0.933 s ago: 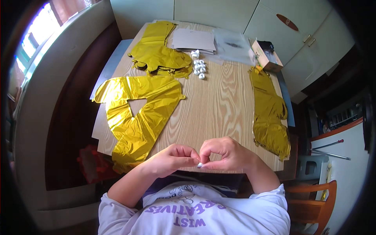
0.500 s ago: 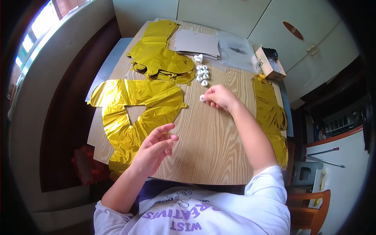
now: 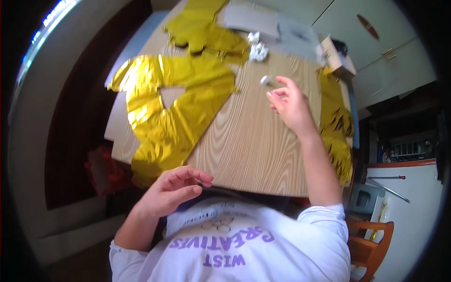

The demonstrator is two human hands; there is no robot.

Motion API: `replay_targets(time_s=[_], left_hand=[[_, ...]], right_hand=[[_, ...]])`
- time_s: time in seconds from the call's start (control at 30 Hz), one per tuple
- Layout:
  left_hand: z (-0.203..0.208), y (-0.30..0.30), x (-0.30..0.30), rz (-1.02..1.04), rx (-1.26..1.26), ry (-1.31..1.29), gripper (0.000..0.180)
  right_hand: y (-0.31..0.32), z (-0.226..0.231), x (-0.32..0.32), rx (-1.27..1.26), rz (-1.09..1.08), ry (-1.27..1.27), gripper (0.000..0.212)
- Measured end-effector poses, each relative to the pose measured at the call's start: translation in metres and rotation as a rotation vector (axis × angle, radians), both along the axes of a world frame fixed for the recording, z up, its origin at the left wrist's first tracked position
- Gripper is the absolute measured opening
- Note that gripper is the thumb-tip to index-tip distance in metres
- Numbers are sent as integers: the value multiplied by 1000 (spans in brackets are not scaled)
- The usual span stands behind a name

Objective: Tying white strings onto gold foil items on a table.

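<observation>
My right hand [image 3: 292, 103] is open over the wooden table, thumb and fingers apart. Just beyond its fingertips a small white roll [image 3: 265, 80] rests on the tabletop, apart from the hand. My left hand [image 3: 176, 189] hovers near the table's front edge, thumb and forefinger spread and nothing visible between them. Beside it lies a flat, uninflated gold foil balloon [image 3: 197, 89] with a roughly triangular hole in its middle. Farther back sits a cluster of several white rolls [image 3: 259, 52], blurred, with a white piece [image 3: 253, 36] behind them.
More gold foil balloons [image 3: 206, 40] are stacked at the far left, and another gold foil piece [image 3: 336, 122] lies along the right edge. Grey-white sheets [image 3: 251, 21], clear plastic bags [image 3: 298, 40] and an open cardboard box [image 3: 338, 58] stand at the back. An orange-brown chair [image 3: 376, 244] is at right.
My right hand has let go of the small white roll and drawn back from it. My left hand has come down toward my body. The whole view has shifted with my head.
</observation>
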State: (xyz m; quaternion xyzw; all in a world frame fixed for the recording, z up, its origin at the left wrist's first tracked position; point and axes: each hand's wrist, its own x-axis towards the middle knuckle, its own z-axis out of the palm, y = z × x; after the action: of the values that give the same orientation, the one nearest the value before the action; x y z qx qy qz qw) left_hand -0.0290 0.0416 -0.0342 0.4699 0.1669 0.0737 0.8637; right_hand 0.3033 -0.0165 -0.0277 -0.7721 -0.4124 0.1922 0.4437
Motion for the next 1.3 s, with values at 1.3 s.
replay_targets(time_s=[1.3], left_hand=[[-137,-24,-59,-19,976,517,19]], right_hand=[[-172,-126,-159,-309,451,82,18]])
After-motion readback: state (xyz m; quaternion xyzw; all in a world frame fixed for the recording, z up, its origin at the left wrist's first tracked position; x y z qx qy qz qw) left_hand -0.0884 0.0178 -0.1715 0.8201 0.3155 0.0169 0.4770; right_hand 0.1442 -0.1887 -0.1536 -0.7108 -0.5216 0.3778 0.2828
